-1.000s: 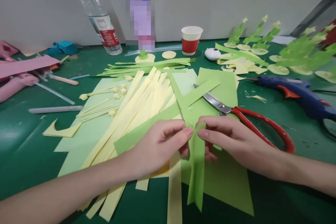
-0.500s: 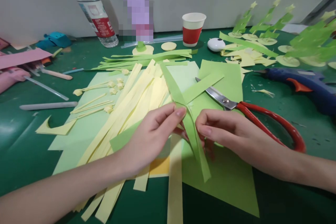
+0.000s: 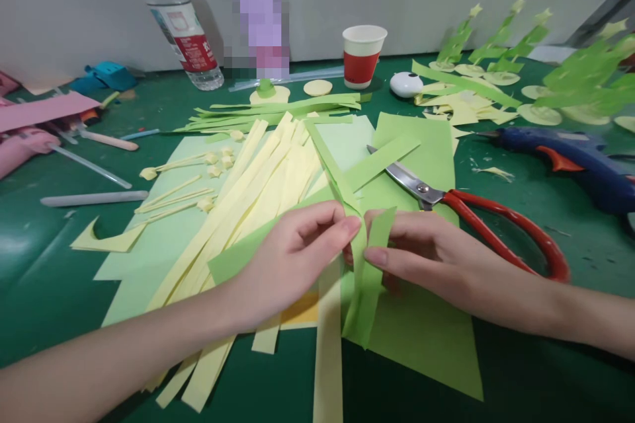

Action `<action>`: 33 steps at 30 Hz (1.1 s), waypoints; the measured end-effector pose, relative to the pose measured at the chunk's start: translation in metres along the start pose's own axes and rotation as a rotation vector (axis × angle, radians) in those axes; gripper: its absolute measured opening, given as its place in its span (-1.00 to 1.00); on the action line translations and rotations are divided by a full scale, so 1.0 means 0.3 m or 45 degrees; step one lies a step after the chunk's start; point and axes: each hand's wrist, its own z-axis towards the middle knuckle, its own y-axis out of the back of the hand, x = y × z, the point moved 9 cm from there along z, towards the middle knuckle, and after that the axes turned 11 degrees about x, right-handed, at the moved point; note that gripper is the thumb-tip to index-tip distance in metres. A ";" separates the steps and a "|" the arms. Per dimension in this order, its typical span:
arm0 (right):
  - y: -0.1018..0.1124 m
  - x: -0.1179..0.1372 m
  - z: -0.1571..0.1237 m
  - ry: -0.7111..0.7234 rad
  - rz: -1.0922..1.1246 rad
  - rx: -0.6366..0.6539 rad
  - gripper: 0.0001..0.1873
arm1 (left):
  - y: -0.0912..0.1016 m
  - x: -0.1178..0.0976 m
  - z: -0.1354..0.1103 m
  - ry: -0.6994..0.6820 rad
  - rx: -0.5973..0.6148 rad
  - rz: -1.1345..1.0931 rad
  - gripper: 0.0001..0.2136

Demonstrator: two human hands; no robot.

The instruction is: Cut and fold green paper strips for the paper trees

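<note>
Both hands pinch a folded green paper strip (image 3: pixel 364 291) above a green paper sheet (image 3: pixel 426 337). My left hand (image 3: pixel 292 258) grips the strip's upper part between thumb and fingers. My right hand (image 3: pixel 426 254) pinches the strip's other side, with the fold hanging down between the two hands. Several pale yellow paper strips (image 3: pixel 258 192) lie fanned out under and left of my left hand. Red-handled scissors (image 3: pixel 476 225) lie just behind my right hand.
A blue glue gun (image 3: pixel 575 162) lies at the right. At the back stand a plastic bottle (image 3: pixel 181 20), a red-and-white paper cup (image 3: pixel 363 56) and green paper plant shapes (image 3: pixel 496 46). Glue sticks (image 3: pixel 94 198) and pink paper (image 3: pixel 44 109) lie at the left.
The green strip has been folded over between my fingers; its hanging end now sits shorter and more doubled. Both hands stay in nearly the same place.
</note>
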 end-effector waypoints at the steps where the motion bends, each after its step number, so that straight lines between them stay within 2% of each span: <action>1: -0.002 -0.004 -0.001 -0.010 0.043 0.008 -0.66 | 0.007 -0.001 -0.001 -0.008 -0.025 -0.019 -0.74; 3: -0.003 -0.011 -0.004 -0.015 0.113 0.011 -0.63 | 0.005 -0.004 0.000 -0.030 -0.009 -0.048 -0.74; 8: 0.011 -0.015 -0.006 0.004 0.127 -0.044 -0.61 | -0.055 0.003 0.002 -0.006 0.250 0.046 -0.73; 14: 0.013 -0.014 -0.005 -0.014 -0.020 -0.040 -0.63 | -0.048 0.013 -0.005 0.023 0.212 0.146 -0.73; 18: 0.011 -0.003 -0.005 0.010 -0.015 -0.022 -0.63 | -0.058 0.007 -0.005 0.038 0.270 0.182 -0.72; 24: 0.013 -0.021 -0.015 -0.037 0.091 0.003 -0.64 | -0.074 -0.018 -0.008 -0.078 0.369 0.119 -0.70; 29: 0.005 -0.012 -0.011 -0.011 -0.007 0.062 -0.63 | -0.090 0.002 -0.005 -0.027 0.460 0.135 -0.70; 33: 0.006 -0.006 -0.009 0.030 0.016 0.046 -0.63 | -0.079 -0.001 -0.007 -0.035 0.419 0.036 -0.69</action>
